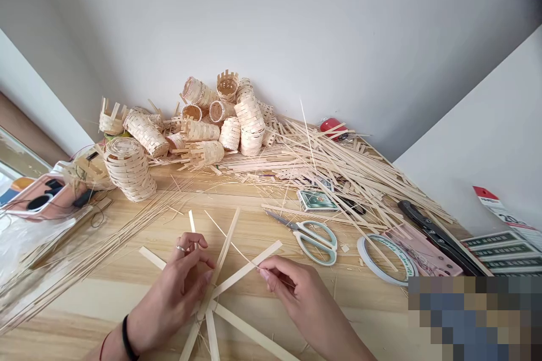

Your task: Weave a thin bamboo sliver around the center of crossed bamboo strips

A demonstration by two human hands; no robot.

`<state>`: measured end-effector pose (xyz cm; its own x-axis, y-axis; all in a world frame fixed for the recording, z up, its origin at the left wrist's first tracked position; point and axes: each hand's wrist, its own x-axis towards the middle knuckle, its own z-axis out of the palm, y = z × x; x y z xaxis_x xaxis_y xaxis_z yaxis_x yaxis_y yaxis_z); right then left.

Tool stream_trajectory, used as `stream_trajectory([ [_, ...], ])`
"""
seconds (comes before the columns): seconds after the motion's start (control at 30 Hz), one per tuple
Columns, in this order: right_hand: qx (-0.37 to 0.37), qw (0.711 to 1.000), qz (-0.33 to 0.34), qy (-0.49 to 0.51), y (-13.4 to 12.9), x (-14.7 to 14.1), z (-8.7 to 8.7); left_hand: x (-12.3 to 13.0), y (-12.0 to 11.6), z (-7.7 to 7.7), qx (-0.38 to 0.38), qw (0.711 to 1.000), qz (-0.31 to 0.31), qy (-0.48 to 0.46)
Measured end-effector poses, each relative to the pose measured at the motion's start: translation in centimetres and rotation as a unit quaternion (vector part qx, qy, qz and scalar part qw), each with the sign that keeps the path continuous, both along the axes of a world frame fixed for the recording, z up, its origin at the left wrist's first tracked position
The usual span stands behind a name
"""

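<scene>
Flat bamboo strips (246, 271) cross like a star low on the wooden table, their ends pointing several ways. My left hand (184, 276) is curled at the crossing, thumb and fingers closed on the flat strips; it wears a ring and a black wristband. Between the thumb and index finger of my right hand (292, 287) is a thin bamboo strand (224, 232). That strand slants up and left over the strips, its tip in the air. The crossing is partly hidden by my left fingers.
Woven bamboo baskets (249, 118) are heaped against the wall. Loose strips (364, 163) spread rightward. Scissors (296, 227), a tape roll (364, 251) and a black-handled tool (427, 231) lie right. Thin strands (114, 242) and a pink container (59, 200) are left.
</scene>
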<state>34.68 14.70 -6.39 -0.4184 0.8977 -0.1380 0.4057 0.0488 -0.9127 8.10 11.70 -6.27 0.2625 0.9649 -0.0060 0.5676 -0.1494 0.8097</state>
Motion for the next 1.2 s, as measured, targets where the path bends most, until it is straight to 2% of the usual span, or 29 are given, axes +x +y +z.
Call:
stream_trajectory([
  [0.1, 0.016, 1.0, 0.01, -0.021, -0.2, -0.4, -0.1, 0.0, -0.3, 0.1, -0.028, 0.999, -0.006, -0.021],
  [0.23, 0.014, 1.0, 0.018, -0.022, -0.2, -0.6, -0.1, 0.2, -0.2, 0.6, 0.042, 0.999, -0.003, -0.025],
  [0.3, 0.0, 1.0, 0.017, -0.007, -0.3, -0.6, 0.1, 0.3, 0.0, 0.8, 0.069, 0.997, 0.0, -0.023],
  [0.53, -0.07, 0.996, 0.031, 0.037, -0.8, -0.7, 0.9, 0.2, 0.2, 0.1, 0.075, 0.996, 0.032, -0.044],
  [0.67, -0.087, 0.993, 0.042, 0.063, -0.9, -0.7, 0.8, 0.1, 0.3, -0.1, 0.127, 0.99, 0.052, 0.04],
  [0.83, -0.094, 0.993, 0.054, 0.053, -1.0, -0.6, 0.8, -0.7, 0.8, -0.1, 0.239, 0.945, 0.096, 0.199],
  [0.93, -0.085, 0.994, 0.061, 0.041, -1.1, -0.8, 0.8, -1.1, 1.3, -0.3, 0.265, 0.935, 0.068, 0.224],
  [1.2, -0.053, 0.997, 0.061, 0.019, -1.5, -1.2, 0.9, -0.3, 2.1, -1.0, 0.222, 0.951, -0.018, 0.215],
])
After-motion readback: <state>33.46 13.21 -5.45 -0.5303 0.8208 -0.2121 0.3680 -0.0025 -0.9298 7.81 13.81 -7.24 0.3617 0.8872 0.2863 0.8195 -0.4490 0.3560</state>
